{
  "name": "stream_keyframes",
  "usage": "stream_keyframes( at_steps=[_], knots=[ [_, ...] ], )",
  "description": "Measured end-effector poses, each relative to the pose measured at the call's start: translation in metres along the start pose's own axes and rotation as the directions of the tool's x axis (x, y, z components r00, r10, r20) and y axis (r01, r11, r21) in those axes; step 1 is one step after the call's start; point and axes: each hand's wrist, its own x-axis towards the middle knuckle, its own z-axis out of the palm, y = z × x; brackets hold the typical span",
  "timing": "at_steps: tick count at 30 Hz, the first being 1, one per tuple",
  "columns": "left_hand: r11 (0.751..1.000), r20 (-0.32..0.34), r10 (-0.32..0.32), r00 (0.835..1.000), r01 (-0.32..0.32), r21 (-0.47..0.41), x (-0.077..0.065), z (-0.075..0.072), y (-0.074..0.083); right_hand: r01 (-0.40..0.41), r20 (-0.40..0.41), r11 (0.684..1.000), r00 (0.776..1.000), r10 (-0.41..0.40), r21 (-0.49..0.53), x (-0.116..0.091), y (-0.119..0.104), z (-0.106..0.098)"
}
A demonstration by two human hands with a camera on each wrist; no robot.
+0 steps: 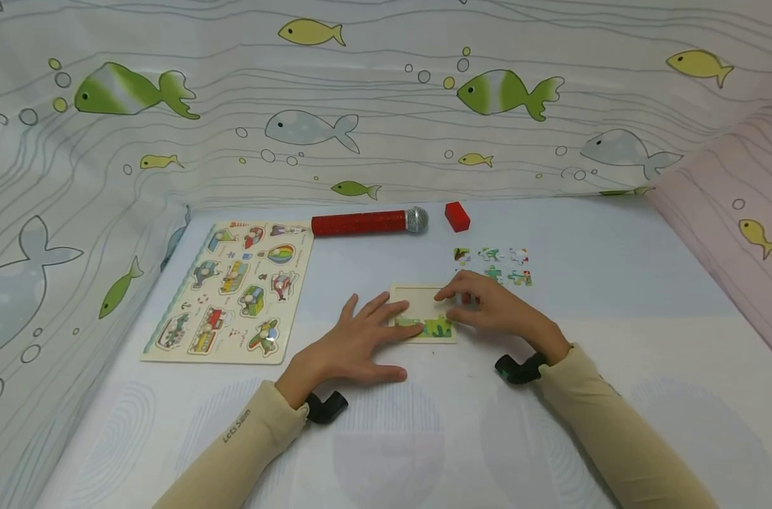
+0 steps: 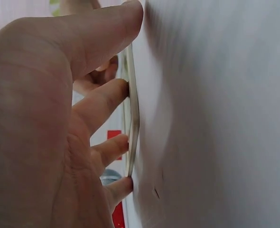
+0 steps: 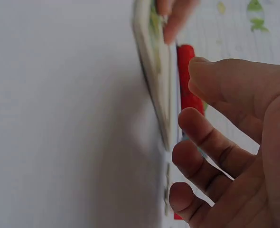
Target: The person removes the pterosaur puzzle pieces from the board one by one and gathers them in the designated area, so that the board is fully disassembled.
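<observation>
"How do the fingers lie?"

"The left hand's (image 1: 354,343) are spread, touching the wooden tray (image 1: 419,302) at the frame's centre. The right hand's (image 1: 497,304) curve loosely, thumb apart, at its right edge."

"And beyond?"

"Green pieces (image 1: 440,327) line its lower side; loose pieces (image 1: 490,255) lie right of centre, a red microphone (image 1: 360,224) upper centre, a picture board (image 1: 236,350) left."

A pale bench (image 1: 386,452) carries a picture board (image 1: 236,353), red microphone (image 1: 360,223) and red block (image 1: 457,217). Jigsaw pieces (image 1: 488,254) and a shallow tray (image 1: 422,304) lie nearer.
</observation>
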Motion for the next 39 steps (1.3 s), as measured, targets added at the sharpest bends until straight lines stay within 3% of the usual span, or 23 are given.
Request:
stream_keyframes(
  at_steps=[4, 9, 21, 27, 31, 39],
  knots=[
    [1.000, -0.007, 0.003, 1.000, -0.003, 0.002, 0.000, 0.002, 0.000, 0.024, 0.025, 0.999, 0.999, -0.023, -0.027, 0.004, -0.002, 0.011],
    [1.000, -0.008, 0.003, 1.000, -0.002, 0.010, 0.001, 0.004, 0.000, 0.076, -0.002, 0.996, 0.997, -0.076, -0.049, 0.006, -0.003, 0.020],
    [1.000, 0.007, -0.006, 1.000, 0.006, -0.026, 0.001, 0.000, 0.002, 0.060, -0.039, 0.996, 0.997, -0.062, -0.061, 0.007, -0.009, 0.028],
    [0.996, -0.057, -0.001, 0.998, -0.004, -0.089, 0.001, -0.006, -0.002, 0.051, -0.035, 0.997, 0.998, -0.053, -0.060, 0.008, -0.011, 0.028],
    [0.997, -0.091, -0.002, 0.996, -0.005, -0.079, 0.002, -0.006, -0.007, 0.052, -0.048, 0.996, 0.997, -0.055, -0.069, 0.009, -0.010, 0.029],
    [0.996, -0.151, -0.082, 0.985, 0.075, -0.051, 0.003, -0.005, -0.014, 0.086, -0.055, 0.996, 0.995, -0.088, -0.033, 0.012, -0.017, 0.033]
  ],
)
